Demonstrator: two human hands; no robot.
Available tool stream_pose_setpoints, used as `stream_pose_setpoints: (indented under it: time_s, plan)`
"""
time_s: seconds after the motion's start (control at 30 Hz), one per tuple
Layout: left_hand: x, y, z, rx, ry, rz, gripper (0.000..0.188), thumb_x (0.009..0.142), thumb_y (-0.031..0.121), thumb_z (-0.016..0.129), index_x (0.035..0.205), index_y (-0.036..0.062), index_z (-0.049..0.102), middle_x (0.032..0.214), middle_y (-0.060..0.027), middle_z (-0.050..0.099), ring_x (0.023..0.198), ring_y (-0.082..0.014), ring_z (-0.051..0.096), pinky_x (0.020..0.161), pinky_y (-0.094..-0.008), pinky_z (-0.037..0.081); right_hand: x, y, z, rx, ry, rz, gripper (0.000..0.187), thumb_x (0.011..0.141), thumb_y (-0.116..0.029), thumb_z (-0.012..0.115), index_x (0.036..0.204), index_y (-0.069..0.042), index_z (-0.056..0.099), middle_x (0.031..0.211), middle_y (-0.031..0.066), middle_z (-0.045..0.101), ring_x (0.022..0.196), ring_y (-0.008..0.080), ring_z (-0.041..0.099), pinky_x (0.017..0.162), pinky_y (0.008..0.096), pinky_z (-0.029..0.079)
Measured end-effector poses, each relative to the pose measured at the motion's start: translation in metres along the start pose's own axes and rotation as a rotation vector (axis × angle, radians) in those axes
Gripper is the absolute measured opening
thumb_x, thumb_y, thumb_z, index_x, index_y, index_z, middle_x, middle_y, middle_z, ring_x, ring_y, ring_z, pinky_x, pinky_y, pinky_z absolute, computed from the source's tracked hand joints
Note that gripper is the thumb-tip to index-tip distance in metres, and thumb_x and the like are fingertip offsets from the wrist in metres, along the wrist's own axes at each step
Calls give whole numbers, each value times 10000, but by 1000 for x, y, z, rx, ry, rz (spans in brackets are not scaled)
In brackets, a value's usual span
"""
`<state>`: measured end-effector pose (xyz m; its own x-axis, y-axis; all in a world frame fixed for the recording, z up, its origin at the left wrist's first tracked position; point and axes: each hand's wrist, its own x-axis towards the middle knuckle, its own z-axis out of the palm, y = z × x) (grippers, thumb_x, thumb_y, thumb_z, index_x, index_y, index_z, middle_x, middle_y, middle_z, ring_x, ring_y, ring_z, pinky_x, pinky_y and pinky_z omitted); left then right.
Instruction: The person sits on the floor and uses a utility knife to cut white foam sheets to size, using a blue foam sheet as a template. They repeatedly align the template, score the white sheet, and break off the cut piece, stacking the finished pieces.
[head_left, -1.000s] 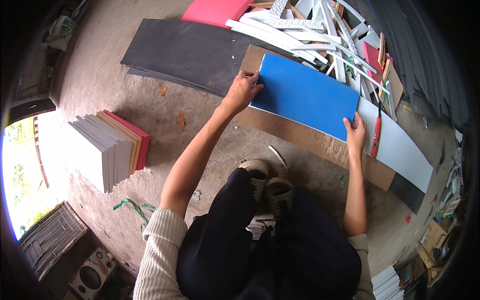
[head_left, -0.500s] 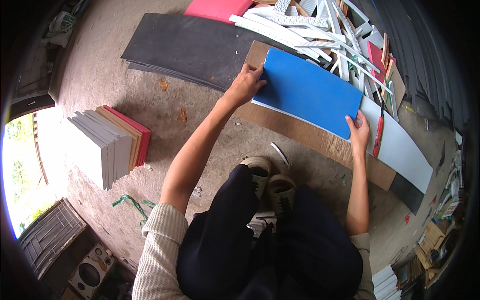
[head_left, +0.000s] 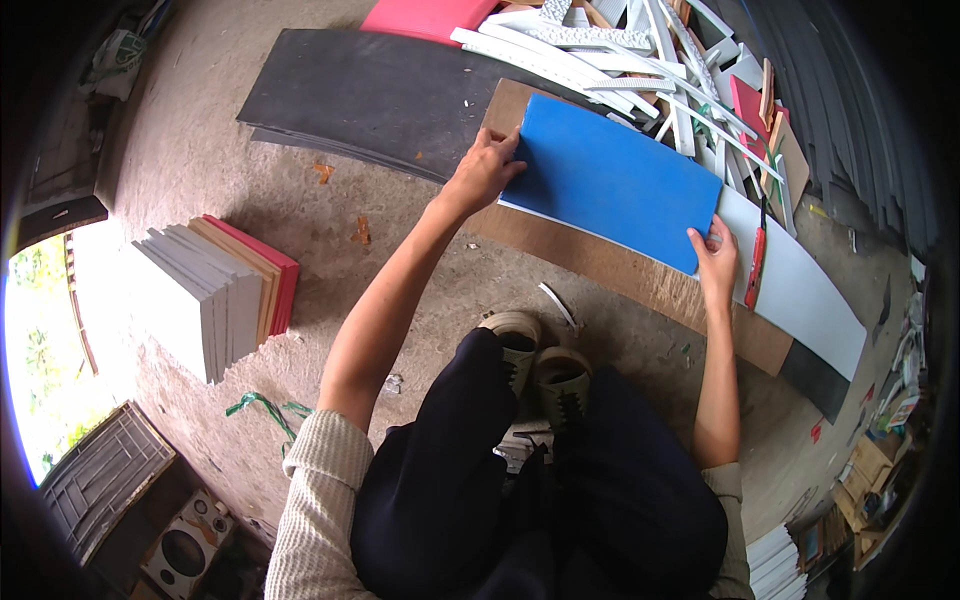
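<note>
Blue and flat, a sheet (head_left: 615, 180) is lying over the brown board (head_left: 600, 262), its long axis running along the board's, with the left hand (head_left: 483, 172) touching its left short edge, thumb and fingers slightly parted, and the right hand (head_left: 716, 262) curling around its near right corner; whether either is pinching the underside cannot be told. Toward the board's right end a red cutter (head_left: 755, 270) is resting on a white sheet (head_left: 815, 300), while black sheets (head_left: 370, 95) are extending past its left end and white scraps (head_left: 590, 38) are lying beyond its far side.
</note>
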<state>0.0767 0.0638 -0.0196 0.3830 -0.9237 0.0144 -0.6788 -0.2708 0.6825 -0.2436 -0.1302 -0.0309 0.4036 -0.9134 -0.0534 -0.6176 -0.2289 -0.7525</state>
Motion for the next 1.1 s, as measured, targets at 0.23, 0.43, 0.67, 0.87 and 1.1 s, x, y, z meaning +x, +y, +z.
stream_pose_setpoints:
  time_s: [0.23,0.43,0.67,0.87,1.1]
  plan:
    - [3,7,0,-106,-3,-106,473,791,138,609,1227,30,459,1060,-182,489,899,-261,572,768,-322,489,1,1,-4,15,-11,15,524,715,-184,715,1149,15,499,986,122,548,761,160,563,676,289,479]
    - [-1,9,-3,-116,14,-139,462,781,131,620,1202,4,478,1055,-189,506,910,-260,575,762,-314,508,-2,-12,-3,-9,-4,13,510,703,-166,719,1132,16,512,969,113,554,737,151,559,658,282,483]
    - [3,7,0,-122,43,-117,446,752,109,639,1170,15,514,1003,-191,526,853,-283,592,758,-330,477,-2,-10,-4,37,-2,8,513,700,-170,722,1128,22,514,954,110,559,726,147,559,653,276,480]
    - [5,1,0,-81,50,-100,445,746,123,645,1164,27,524,982,-181,538,827,-272,589,747,-329,467,-1,-11,-3,34,-8,18,528,696,-175,726,1135,23,509,960,116,564,739,151,568,652,277,482]
    - [8,6,3,-190,110,-214,425,696,48,678,1106,27,569,987,-158,567,836,-225,623,741,-307,508,0,-10,-2,70,-8,44,530,691,-174,730,1128,29,508,977,130,569,762,167,587,668,284,488]
